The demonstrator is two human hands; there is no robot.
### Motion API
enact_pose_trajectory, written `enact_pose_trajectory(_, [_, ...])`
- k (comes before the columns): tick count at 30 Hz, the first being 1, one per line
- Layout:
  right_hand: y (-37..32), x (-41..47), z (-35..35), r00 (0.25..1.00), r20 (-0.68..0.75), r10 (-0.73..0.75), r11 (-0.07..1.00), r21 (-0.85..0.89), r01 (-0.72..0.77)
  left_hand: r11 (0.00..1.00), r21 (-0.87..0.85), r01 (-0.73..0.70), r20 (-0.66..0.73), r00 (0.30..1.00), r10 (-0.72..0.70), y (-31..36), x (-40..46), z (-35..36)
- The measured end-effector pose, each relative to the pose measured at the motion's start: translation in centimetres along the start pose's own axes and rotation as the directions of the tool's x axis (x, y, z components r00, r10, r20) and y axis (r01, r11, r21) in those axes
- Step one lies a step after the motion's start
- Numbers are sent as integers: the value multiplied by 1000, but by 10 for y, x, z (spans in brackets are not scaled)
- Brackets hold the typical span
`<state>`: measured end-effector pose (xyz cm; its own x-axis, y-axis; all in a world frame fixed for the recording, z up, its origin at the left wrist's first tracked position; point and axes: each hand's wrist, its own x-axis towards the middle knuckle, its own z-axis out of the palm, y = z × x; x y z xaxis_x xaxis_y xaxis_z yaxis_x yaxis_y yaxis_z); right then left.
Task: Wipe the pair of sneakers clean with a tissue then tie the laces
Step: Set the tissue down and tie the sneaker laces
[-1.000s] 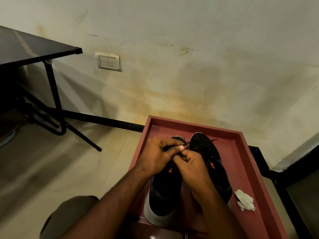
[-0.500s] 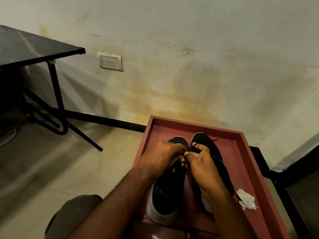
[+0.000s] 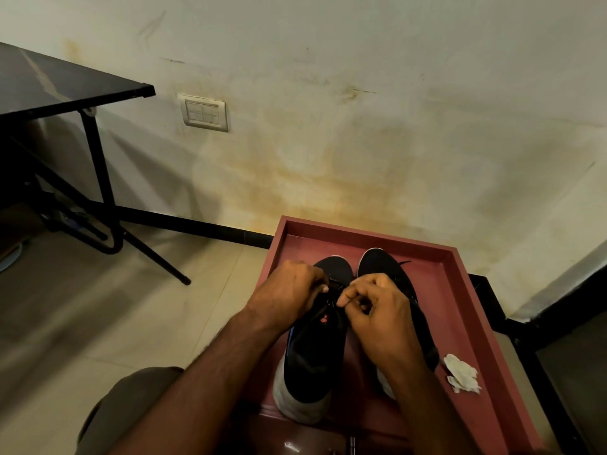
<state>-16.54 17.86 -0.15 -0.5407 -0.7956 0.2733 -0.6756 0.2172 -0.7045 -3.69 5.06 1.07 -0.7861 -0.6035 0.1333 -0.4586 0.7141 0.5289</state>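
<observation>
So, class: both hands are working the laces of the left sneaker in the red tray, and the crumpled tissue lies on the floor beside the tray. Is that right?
Not quite. The head view shows the crumpled tissue lying inside the red tray, to the right of the sneakers, not on the floor. The rest holds: the left hand and right hand are both at the laces of the left sneaker.

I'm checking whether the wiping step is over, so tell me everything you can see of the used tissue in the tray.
The tissue is white and crumpled into an uneven, flattened wad with creased, ragged-looking edges; it looks like thin paper. It lies on the floor of the red tray, on its right side, near the right wall and beside the heel end of the right sneaker. Neither hand touches it: the left hand and right hand are both at the laces of the left sneaker. Any dirt on it is too small to tell.
</observation>
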Motion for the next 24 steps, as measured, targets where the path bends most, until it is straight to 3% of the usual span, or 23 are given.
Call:
enact_pose_trajectory(4, [2, -7, 7, 989, 145, -12, 999, -39, 17, 994, -106, -11, -48, 999, 6, 9, -2, -4])
enact_pose_trajectory(7, [4, -13, 13, 995, 78, -55, 998, -10, 56, 1000, -27, -13, 1, 1000, 14, 9, -1, -3])
enact_pose_trajectory(10, [5, -19, 23, 999, 3, -48, 989, -137, 48, 995, 88, 49, 102, 993, -58, 8, 2, 3])
enact_pose_trajectory(12, [1, -23, 31, 999, 2, -37, 980, -196, 37, 991, 106, 82, 79, 993, -90, 8, 2, 4])
enact_pose_trajectory(14, [0, -25, 36, 999, 31, -16, 986, -165, 21, 991, -55, 123, 95, 989, -117, 5, -1, 3])
enact_pose_trajectory(17, [-1, -22, 30, 998, 19, 61, 998, 21, -61, 917, -320, 236, 198, 964, -179, 1, -5, -1])
enact_pose_trajectory(20, [-10, -18, 15, 988, 26, 154, 978, 140, -156, 906, -322, 275, 166, 959, -232, -2, -5, 1])
enact_pose_trajectory(22, [-15, -10, -6, 945, 80, 317, 820, 477, -316, 916, -267, 298, 127, 954, -273, -1, -4, 3])
enact_pose_trajectory(24, [-21, -2, -43, 879, 111, 463, 474, 807, -351, 915, -254, 312, 118, 949, -291, 1, -4, 2])
